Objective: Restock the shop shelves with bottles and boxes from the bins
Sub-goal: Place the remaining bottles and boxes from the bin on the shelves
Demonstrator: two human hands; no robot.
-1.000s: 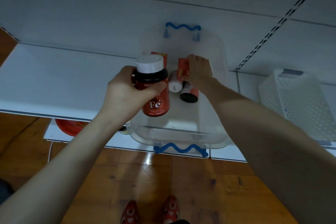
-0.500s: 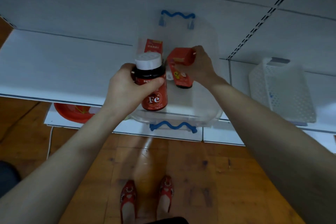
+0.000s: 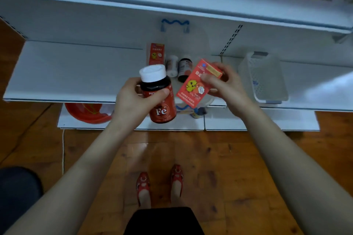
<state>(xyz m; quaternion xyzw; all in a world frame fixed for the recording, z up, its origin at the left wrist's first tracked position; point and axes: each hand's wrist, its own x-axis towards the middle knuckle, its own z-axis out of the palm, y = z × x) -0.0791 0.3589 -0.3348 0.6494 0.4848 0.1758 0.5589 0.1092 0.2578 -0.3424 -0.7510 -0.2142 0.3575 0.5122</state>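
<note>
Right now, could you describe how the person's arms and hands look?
The left forearm and right forearm are bare to the frame's edges, sleeveless. The left hand and right hand wear no gloves; neither wrist carries a watch or bracelet.

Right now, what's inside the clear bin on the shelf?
In the clear bin: a red box, a white bottle, a dark bottle. The held Fe bottle and held box cover its near end; contents there unseen.

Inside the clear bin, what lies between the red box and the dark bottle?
A small white bottle lies between them, as the head view shows.
</note>
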